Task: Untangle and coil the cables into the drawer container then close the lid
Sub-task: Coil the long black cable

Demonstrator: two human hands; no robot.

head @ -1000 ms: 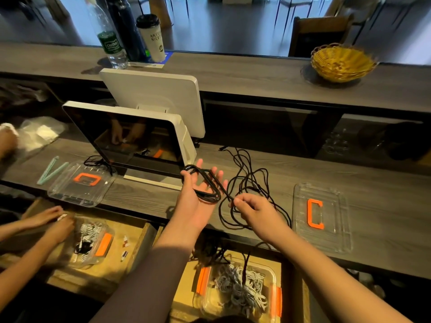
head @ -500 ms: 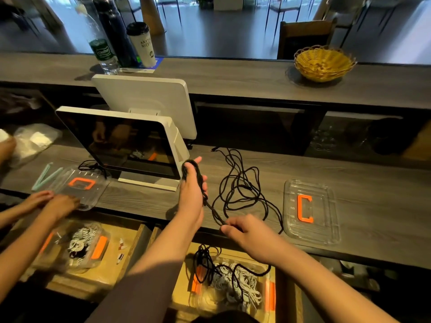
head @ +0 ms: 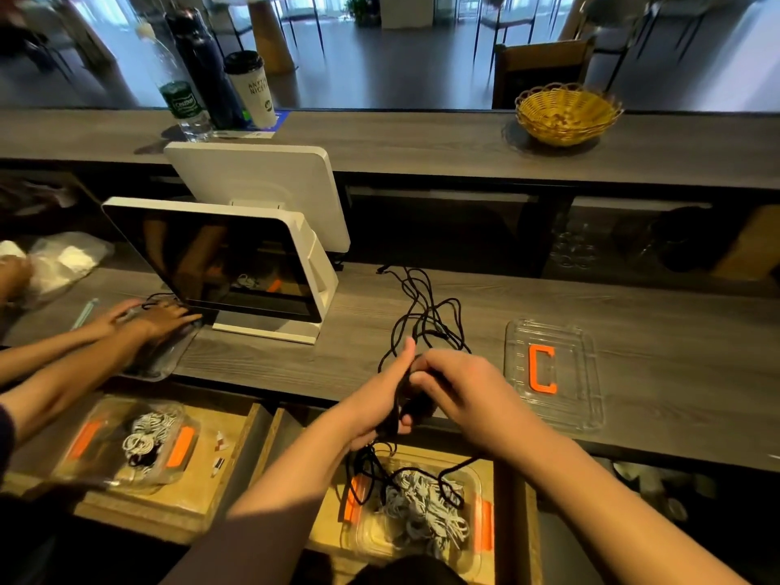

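Over the counter (head: 295,365), both hands' fingers (head: 430,373) clench round the black cable (head: 426,314) bundle between them

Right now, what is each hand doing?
Left hand: grips the coiled black cable.
Right hand: fingers curled round the same cable.

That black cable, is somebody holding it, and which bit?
Yes. The left hand grips the thin black cable by its coiled part, and the right hand's fingers pinch it there too.

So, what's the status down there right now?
Both hands, left and right, gripping the black cable. Much of it loose on the counter. Lid off, container open.
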